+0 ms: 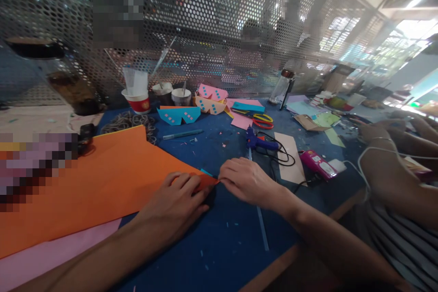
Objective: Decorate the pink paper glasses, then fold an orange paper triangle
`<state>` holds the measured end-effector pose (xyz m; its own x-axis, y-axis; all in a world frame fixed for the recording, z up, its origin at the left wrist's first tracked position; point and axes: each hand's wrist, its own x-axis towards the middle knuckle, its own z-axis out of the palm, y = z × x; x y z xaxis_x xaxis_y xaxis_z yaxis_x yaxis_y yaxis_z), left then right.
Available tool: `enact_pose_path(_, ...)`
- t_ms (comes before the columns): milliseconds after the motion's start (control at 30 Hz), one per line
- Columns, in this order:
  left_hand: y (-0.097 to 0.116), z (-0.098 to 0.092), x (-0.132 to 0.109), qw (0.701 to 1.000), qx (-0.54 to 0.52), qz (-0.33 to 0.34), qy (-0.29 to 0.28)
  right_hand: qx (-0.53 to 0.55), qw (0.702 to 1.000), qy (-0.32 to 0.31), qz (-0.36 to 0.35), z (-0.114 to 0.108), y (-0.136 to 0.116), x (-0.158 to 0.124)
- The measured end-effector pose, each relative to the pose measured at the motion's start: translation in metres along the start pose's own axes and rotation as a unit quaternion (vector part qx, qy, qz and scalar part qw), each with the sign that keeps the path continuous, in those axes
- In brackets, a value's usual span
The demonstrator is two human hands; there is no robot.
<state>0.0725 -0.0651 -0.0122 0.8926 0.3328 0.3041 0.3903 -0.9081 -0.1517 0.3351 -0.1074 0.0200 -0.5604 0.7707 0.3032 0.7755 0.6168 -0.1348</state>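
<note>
A large orange paper sheet (92, 182) lies on the blue table (226, 242), over a pink sheet (58, 255). My left hand (174, 205) presses flat on the orange sheet's right corner, fingers stretched out. My right hand (244, 180) is closed in a pinch on the tip of that corner. A thin blue paper strip (263, 232) lies on the table below my right wrist.
A blue glue gun (260, 142) with black cable, a pink device (318, 164), scissors (262, 121), a pen (181, 134), folded paper crafts (179, 115), cups (138, 100) and loose paper sheets sit farther back. A perforated metal screen (205, 23) stands behind. Another person's arm (393, 178) is at the right.
</note>
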Motion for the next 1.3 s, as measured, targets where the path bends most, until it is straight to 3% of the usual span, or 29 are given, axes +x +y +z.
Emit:
enact_pose_path(133,0.0,-0.001,0.001,1.0,0.001,0.003,0.008,0.135,0.981,0.027,0.138,0.008,-0.002,0.006)
enact_pose_path(267,0.0,0.0,0.001,1.0,0.004,0.007,0.024,0.147,0.97,0.006,0.193,0.013,-0.008,0.012)
enact_pose_path(900,-0.001,0.001,-0.001,0.999,-0.004,0.012,0.052,0.113,0.973,-0.003,0.199,0.016,-0.011,0.012)
enact_pose_path(1300,-0.007,0.001,-0.019,0.995,-0.063,0.0,0.078,0.183,0.96,-0.01,0.213,0.013,-0.006,0.01)
